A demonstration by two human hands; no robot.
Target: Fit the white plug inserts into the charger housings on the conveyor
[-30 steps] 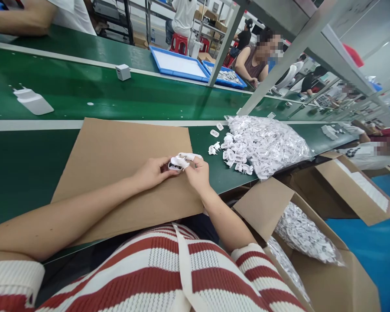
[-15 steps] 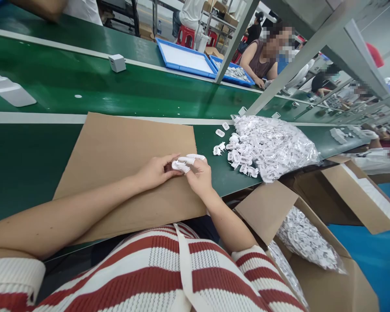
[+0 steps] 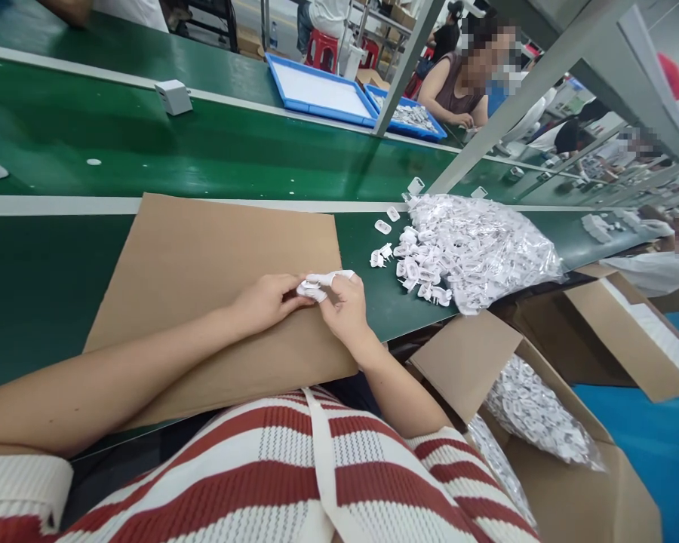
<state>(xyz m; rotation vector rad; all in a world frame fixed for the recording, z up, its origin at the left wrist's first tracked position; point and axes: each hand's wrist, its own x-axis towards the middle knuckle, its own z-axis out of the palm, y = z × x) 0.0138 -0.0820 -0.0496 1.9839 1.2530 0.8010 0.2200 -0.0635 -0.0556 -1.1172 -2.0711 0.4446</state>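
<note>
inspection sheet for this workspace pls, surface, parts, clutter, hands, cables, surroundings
surface: green bench with a flat cardboard sheet on it
parts: small white part between the fingertips, details too small to tell; loose white pieces beside a clear bag of similar pieces
clutter: white block on the green strip beyond the sheet
hands: left hand and right hand both at the small white part, above the sheet
cables: nothing seen
surroundings: open carton holding bagged pieces; blue-rimmed trays and a person across the bench
</note>
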